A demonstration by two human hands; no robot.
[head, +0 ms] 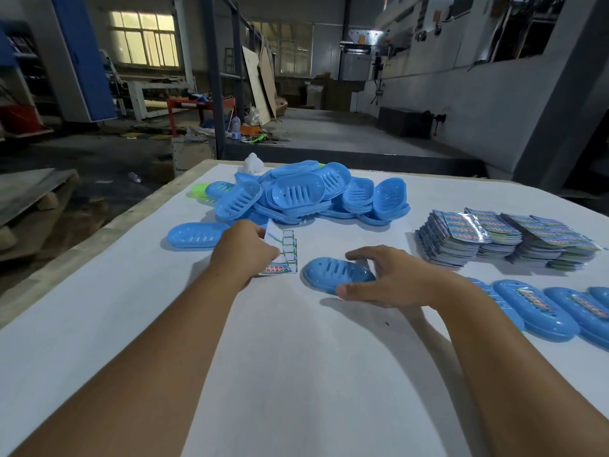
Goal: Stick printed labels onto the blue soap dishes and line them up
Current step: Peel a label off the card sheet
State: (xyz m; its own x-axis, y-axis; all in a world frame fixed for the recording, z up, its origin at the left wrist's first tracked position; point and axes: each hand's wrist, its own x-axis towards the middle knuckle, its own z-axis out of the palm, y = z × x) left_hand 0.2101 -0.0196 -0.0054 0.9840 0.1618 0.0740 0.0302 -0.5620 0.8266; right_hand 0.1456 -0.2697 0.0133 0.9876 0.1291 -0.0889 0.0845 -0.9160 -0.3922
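Note:
On the white table (263,374) lies a blue soap dish (333,273) with slots, right in front of me. My right hand (389,282) curls round its right end, thumb at the near rim and fingers over the far rim. My left hand (245,249) pinches a label sheet (285,257) just left of that dish; most of the sheet is bare backing with one printed label at its lower end. A row of labelled blue dishes (534,308) lies at the right edge.
A heap of unlabelled blue dishes (306,196) sits at the far middle, with one single dish (194,235) to its left. Stacks of printed label sheets (504,239) stand at the right. The table's left edge drops to a factory floor.

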